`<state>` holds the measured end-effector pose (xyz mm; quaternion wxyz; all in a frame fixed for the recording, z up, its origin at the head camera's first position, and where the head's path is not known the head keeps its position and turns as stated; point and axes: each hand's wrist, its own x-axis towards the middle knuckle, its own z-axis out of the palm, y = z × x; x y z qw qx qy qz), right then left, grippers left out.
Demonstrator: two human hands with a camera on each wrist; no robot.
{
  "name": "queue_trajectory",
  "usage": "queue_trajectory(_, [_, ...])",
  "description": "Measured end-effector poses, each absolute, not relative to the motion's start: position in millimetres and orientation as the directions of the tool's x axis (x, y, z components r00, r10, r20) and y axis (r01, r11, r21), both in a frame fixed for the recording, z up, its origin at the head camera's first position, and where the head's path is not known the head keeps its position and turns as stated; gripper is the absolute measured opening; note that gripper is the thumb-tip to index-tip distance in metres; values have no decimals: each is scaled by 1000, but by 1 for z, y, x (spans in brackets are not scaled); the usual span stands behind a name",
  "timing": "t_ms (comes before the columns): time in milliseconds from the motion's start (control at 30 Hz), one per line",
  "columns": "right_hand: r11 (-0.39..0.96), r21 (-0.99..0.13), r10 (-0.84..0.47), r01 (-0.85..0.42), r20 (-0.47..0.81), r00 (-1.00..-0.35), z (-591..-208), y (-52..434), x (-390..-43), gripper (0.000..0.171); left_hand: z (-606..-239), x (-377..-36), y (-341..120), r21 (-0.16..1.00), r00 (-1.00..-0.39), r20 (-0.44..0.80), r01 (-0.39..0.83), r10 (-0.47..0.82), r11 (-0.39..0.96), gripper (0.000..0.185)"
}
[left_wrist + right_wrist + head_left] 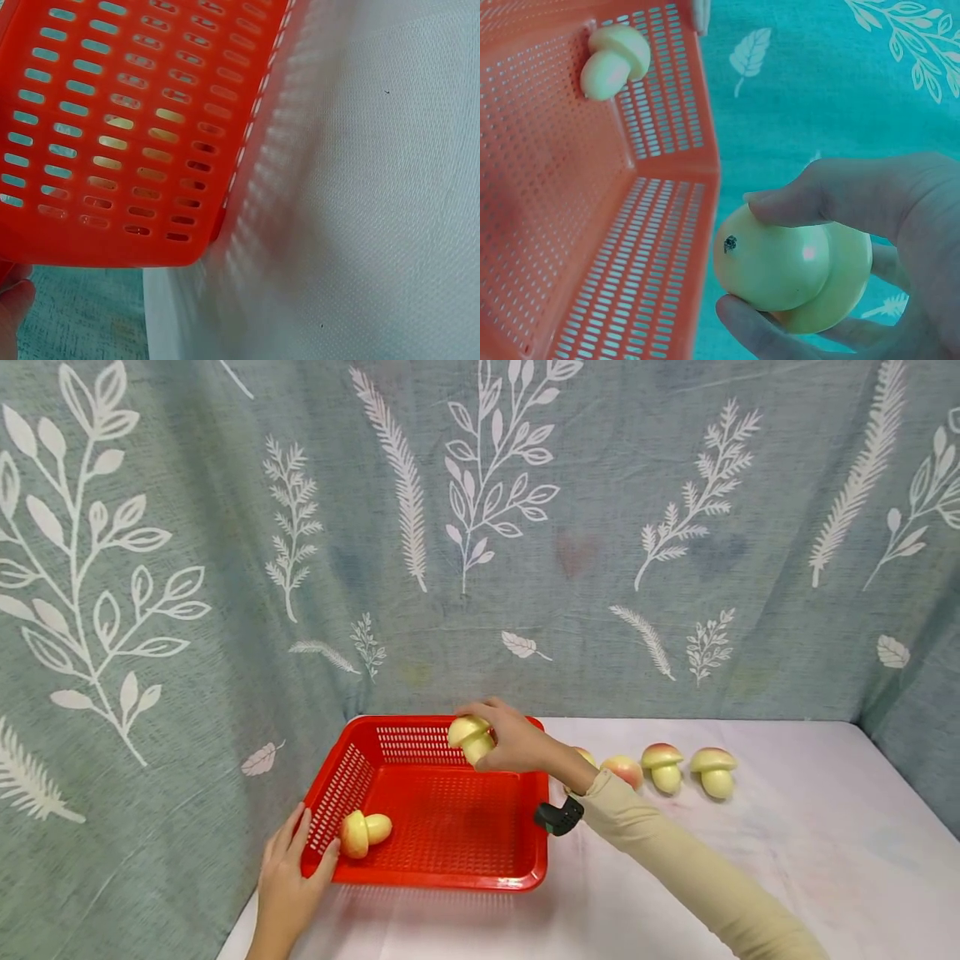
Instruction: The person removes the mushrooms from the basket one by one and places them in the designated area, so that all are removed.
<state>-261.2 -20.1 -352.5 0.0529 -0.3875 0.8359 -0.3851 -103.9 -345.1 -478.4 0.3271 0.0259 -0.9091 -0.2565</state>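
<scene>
My right hand [512, 743] grips a pale yellow toy mushroom [471, 737] over the far rim of a red slotted basket [442, 877]. In the right wrist view the thumb and fingers [832, 199] wrap the mushroom [787, 270] just outside the basket wall [667, 247]. A second mushroom [365, 832] lies on its side in the basket's near left corner, also visible from the right wrist [615, 60]. My left hand [288, 872] rests against that corner from outside, fingers fairly straight along the wall. The left wrist view shows only the thumb tip [11, 307] below the basket [112, 150].
Three more toy mushrooms [625, 770] [663, 766] [714, 771] lie in a row on the white tablecloth [787, 843] to the right of the basket; another is partly hidden behind my right wrist. A leaf-patterned curtain [480, 527] closes the back and both sides.
</scene>
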Motion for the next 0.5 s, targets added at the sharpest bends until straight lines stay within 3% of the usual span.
queue_trajectory(500, [378, -730, -647, -570, 232, -726, -349, 14, -247, 72, -476, -104, -342, 505, -811, 525, 52, -259, 862, 67])
